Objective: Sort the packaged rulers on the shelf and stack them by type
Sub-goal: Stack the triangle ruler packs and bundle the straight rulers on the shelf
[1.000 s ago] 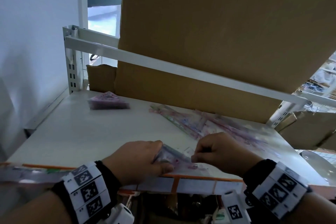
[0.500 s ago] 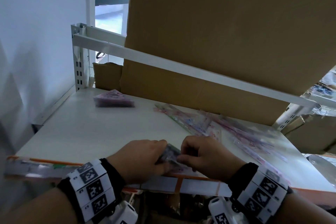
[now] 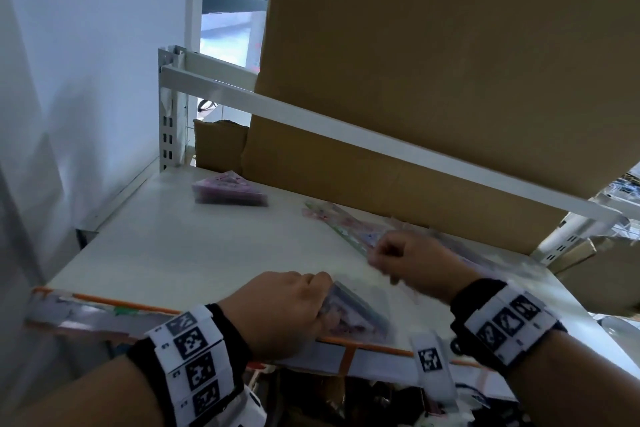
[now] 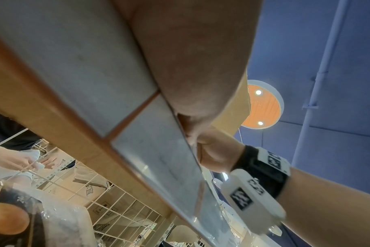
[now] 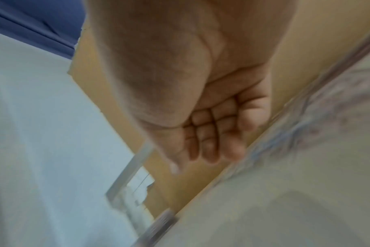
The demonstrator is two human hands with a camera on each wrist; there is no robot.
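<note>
Fingers (image 3: 317,282) of left hand (image 3: 277,312) curled on a small packaged triangular ruler (image 3: 353,314), pinned at the shelf's (image 3: 166,253) front edge, packet jutting right past the knuckles. Right hand (image 3: 412,262) above the shelf, fingers (image 5: 207,142) loosely curled, holding nothing (blurred), just beside the scattered long rulers (image 3: 346,225). Stacked triangular packets (image 3: 230,189) at back left, before the cardboard box (image 3: 433,80).
</note>
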